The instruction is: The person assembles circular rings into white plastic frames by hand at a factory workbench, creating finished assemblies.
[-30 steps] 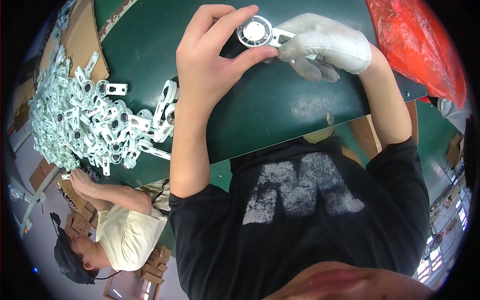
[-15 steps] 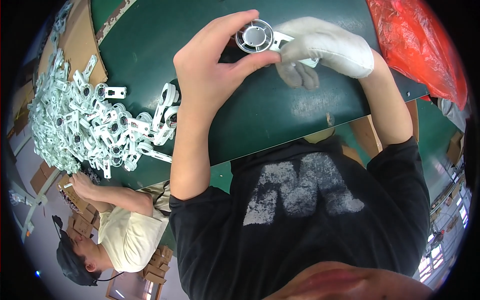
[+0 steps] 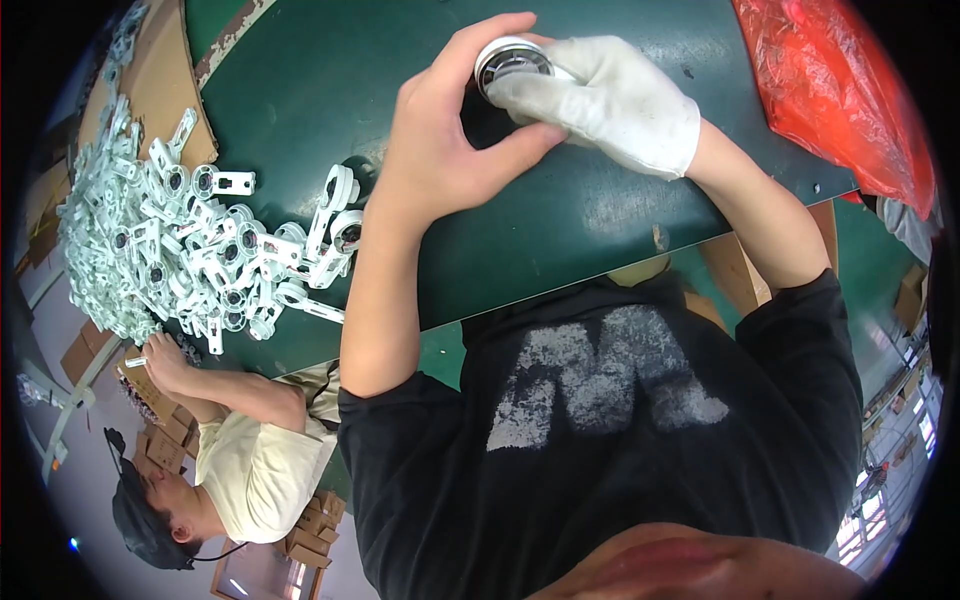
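Above the far part of the green table I hold a white plastic part with a round spoked ring between my two hands. My bare left hand curves round the ring's left side, its upper fingers behind the ring and its thumb under the other hand. A white glove covers my right hand, which grips the part from the right. The gloved fingers lie across the lower face of the ring. They hide the ring's centre and most of the flat arm.
A heap of similar white parts covers the table's left side beside a cardboard sheet. Red plastic bags lie at the right edge of the green table. A co-worker in a cap sits at the lower left, hands by the heap.
My gloved right hand has moved left, from the part's arm onto the ring's face. The ring has tilted and now shows a dark inside. My left hand has shifted slightly right.
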Demonstrator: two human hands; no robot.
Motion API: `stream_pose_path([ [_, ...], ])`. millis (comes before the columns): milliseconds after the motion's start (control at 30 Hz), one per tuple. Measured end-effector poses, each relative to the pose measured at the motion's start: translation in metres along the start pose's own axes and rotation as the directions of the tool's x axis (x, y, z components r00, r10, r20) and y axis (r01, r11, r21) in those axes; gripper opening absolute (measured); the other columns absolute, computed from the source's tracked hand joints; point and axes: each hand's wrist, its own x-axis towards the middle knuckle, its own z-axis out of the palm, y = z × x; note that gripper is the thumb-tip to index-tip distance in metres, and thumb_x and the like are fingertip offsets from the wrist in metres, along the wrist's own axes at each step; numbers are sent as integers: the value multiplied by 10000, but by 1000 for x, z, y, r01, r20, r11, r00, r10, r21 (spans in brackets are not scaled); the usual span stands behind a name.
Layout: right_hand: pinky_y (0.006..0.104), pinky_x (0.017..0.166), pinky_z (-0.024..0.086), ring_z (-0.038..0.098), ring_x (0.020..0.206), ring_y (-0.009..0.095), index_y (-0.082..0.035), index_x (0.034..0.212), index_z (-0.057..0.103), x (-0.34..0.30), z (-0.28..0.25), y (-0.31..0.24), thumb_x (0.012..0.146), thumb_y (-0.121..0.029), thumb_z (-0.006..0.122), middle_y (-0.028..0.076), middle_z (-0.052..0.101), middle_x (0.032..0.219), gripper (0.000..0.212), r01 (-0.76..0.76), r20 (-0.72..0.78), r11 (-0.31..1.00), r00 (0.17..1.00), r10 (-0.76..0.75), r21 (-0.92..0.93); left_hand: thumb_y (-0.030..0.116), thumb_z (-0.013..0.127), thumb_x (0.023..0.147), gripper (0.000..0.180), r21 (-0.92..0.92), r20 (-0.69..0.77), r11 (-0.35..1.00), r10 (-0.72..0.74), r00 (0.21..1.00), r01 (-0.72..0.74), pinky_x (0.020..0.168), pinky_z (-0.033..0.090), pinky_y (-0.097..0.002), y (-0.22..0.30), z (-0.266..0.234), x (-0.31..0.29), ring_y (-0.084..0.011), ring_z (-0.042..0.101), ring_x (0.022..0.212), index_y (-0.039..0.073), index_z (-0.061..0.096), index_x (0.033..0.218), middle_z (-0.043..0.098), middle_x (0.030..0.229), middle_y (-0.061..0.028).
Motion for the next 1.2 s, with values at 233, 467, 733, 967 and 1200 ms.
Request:
stream_pose_path([
  [233, 425, 751, 558, 707, 800, 349, -138, 1032, 742, -4, -3, 3, 959, -557, 601, 135, 711, 808, 448, 90, -48, 802, 988, -146, -591, 214, 683, 1004, 305, -403, -114, 914, -5, 993, -42, 884, 527, -261, -11, 9, 0, -149, 658, 1028, -30, 686, 1186, 712, 1176, -142],
  [467, 456, 773, 565, 717, 828, 353, -169, 1105, 718, -1, 4, 5, 965, -552, 569, 130, 725, 835, 434, 104, -15, 680, 986, -168, -726, 150, 698, 980, 249, -265, -81, 959, 84, 993, -102, 875, 532, -271, -11, -1, 4, -176, 665, 1029, -38, 708, 1143, 708, 1204, -155],
  [733, 424, 891, 547, 711, 988, 331, -192, 1197, 707, 0, -11, 3, 985, -514, 543, 109, 747, 1032, 419, -80, -95, 796, 995, 29, -600, 385, 645, 1010, 353, 51, -346, 820, -521, 781, 570, 563, 340, -231, 26, -64, 39, -38, 476, 628, 72, 764, 897, 583, 701, 68],
  [967, 433, 889, 545, 700, 1015, 326, -186, 1177, 708, 6, -6, 9, 996, -434, 503, 91, 745, 1064, 369, 111, -8, 672, 985, -172, -732, 387, 598, 1027, 407, -119, -591, 908, -391, 706, 403, 726, 570, -289, -5, -191, 51, -186, 692, 790, 34, 625, 1228, 717, 975, -95],
  [1200, 459, 909, 536, 699, 1049, 324, -195, 1187, 702, 5, -9, 4, 989, -471, 450, 106, 741, 1100, 424, 96, 54, 666, 995, -83, -740, 517, 718, 897, 581, 780, -215, 418, -520, 827, 466, 805, 548, -393, 32, -136, -20, -326, 717, 897, 24, 684, 1202, 731, 952, -189],
])
